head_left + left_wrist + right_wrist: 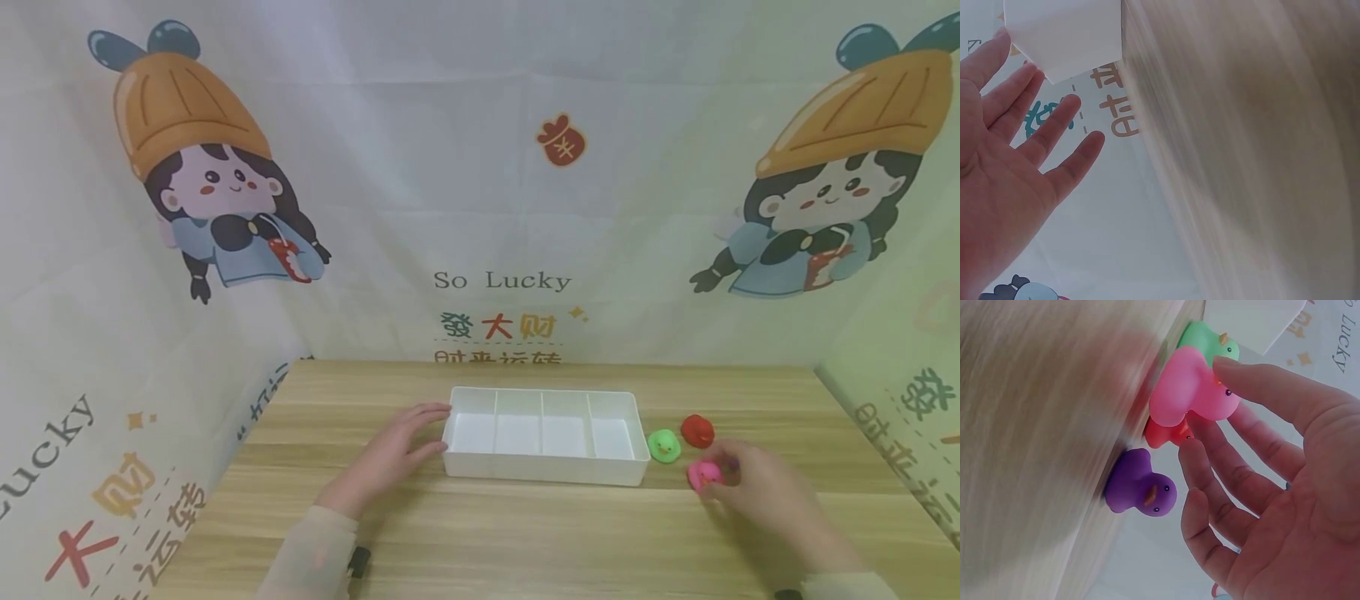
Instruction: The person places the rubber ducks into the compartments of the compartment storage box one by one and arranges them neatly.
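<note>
A white tray (545, 469) with several compartments stands on the table. My left hand (397, 450) rests at its left end, fingers spread and fingertips against the tray's end wall (1069, 37). To the right of the tray, my right hand (765, 487) pinches a pink rubber duck (1179, 387) by its head, the thumb on one side and the fingers behind it. A green rubber duck (664, 447) sits close to the tray's right end, with a red rubber duck (697, 431) behind and right of it. A purple rubber duck (1138, 487) sits beside my fingers, mostly hidden in the head view.
The wooden table (525, 542) reaches back to a printed cloth (510, 183) that hangs behind and along both sides. A dark object (360, 562) shows at my left sleeve.
</note>
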Motion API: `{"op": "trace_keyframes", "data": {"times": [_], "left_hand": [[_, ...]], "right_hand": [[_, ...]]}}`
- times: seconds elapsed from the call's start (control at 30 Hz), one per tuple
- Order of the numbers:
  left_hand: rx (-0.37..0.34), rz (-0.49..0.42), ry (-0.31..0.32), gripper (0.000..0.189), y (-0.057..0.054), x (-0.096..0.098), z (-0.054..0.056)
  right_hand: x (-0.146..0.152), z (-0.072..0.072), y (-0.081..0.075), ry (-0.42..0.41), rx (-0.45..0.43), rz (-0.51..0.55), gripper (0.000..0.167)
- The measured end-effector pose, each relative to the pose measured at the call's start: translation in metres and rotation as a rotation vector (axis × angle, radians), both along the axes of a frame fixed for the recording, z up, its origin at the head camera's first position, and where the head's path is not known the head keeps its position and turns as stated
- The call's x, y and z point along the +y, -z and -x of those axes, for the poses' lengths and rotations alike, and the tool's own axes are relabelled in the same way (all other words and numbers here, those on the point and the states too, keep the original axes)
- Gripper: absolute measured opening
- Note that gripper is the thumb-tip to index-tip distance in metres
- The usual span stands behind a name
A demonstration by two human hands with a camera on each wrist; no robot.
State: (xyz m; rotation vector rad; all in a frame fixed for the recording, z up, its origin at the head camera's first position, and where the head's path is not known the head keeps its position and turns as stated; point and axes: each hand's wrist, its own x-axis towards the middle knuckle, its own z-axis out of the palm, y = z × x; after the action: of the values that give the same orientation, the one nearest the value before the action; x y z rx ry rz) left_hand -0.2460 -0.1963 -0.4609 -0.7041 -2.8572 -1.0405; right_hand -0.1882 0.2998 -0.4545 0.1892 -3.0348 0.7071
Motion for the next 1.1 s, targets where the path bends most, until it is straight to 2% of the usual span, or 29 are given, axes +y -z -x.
{"op": "trace_keyframes", "data": {"times": [0.37,0.53,0.8,0.93,1.1], "left_hand": [[0.029,0.037,0.009,0.049,0.002,-0.002,0.002],[0.015,0.024,0.006,0.050,0.002,-0.001,0.002],[0.021,0.018,0.016,0.050,0.003,-0.001,0.003],[0.019,0.020,0.009,0.050,0.002,-0.002,0.002],[0.048,0.042,0.008,0.050,0.002,-0.002,0.003]], "right_hand": [[-0.003,0.001,-0.007,0.005,-0.003,0.008,0.035],[-0.006,0.003,-0.011,0.004,0.011,0.023,0.036],[-0.012,0.006,-0.023,0.011,-0.048,0.050,0.042],[-0.016,0.005,-0.028,-0.008,-0.009,0.048,0.042],[-0.023,0.005,-0.031,-0.023,0.055,0.062,0.039]]}}
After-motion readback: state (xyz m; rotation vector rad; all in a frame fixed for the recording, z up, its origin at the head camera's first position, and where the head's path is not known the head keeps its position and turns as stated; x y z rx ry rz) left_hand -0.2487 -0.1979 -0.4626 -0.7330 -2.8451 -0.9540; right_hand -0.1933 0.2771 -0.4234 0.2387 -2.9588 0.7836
